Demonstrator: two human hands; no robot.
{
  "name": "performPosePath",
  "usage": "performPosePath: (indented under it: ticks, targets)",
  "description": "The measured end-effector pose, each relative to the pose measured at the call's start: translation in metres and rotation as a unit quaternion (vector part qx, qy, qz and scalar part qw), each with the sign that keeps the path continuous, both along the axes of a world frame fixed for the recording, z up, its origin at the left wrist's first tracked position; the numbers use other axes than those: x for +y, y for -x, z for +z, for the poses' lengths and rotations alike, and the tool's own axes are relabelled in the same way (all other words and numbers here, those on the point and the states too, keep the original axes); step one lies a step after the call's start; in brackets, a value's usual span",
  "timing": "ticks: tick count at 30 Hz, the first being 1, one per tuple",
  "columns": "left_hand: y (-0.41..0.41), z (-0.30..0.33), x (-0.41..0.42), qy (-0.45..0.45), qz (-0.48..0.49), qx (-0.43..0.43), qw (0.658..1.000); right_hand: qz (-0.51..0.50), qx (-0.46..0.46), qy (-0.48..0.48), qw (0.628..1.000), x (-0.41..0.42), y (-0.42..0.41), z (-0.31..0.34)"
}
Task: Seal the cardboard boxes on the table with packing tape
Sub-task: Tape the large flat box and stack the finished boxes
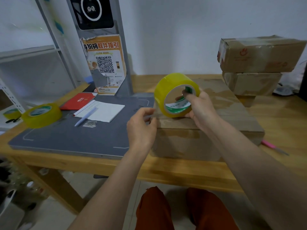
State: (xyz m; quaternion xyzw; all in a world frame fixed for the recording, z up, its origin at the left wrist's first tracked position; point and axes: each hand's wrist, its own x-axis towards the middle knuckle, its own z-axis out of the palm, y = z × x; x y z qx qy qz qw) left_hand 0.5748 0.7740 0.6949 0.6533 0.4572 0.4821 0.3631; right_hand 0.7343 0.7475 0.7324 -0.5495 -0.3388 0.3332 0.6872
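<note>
Tape roll stands on our box, right hand gripping its core, left hand pinching the free end

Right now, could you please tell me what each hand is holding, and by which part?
The right hand grips the yellow packing tape roll with fingers through its core. The left hand pinches the roll's loose clear tape end.

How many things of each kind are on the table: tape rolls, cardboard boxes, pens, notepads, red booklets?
Tape rolls: 2, one held by the right hand, one lying at the left
Cardboard boxes: 3, one near, two stacked
Pens: 1
Notepads: 1
Red booklets: 1
Total: 8
</note>
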Motion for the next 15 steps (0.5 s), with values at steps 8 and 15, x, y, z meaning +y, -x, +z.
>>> performPosePath:
  ticks: [8, 15]
  targets:
    - [0.004, 0.002, 0.002, -0.027, 0.030, 0.064, 0.997, 0.003, 0.019, -0.033, 0.999, 0.011, 0.019, 0.005]
    - [-0.007, -0.007, 0.001, 0.106, 0.003, -0.068, 0.992, 0.001, 0.036, -0.033, 0.999, 0.021, 0.032, 0.013]
